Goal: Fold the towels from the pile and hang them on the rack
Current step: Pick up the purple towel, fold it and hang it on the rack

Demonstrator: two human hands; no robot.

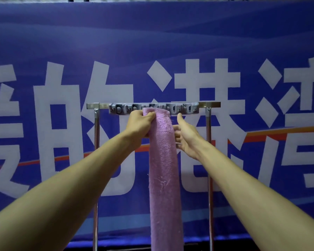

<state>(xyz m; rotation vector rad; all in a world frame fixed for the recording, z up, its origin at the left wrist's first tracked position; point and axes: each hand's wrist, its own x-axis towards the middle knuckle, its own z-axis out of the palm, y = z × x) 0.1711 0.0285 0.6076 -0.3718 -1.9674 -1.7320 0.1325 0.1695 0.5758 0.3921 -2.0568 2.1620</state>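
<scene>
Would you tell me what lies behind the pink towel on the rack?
Behind the pink towel hangs a blue banner with white characters. The towel covers part of the rack's top bar, its grey hook strip and some lettering, so those parts stay unseen.

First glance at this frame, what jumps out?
A pink towel hangs down the middle from the top of the rack. The left hand grips it near the top, and the right hand is at its right edge. Behind them, a blue banner with huge white characters fills the view.
</scene>
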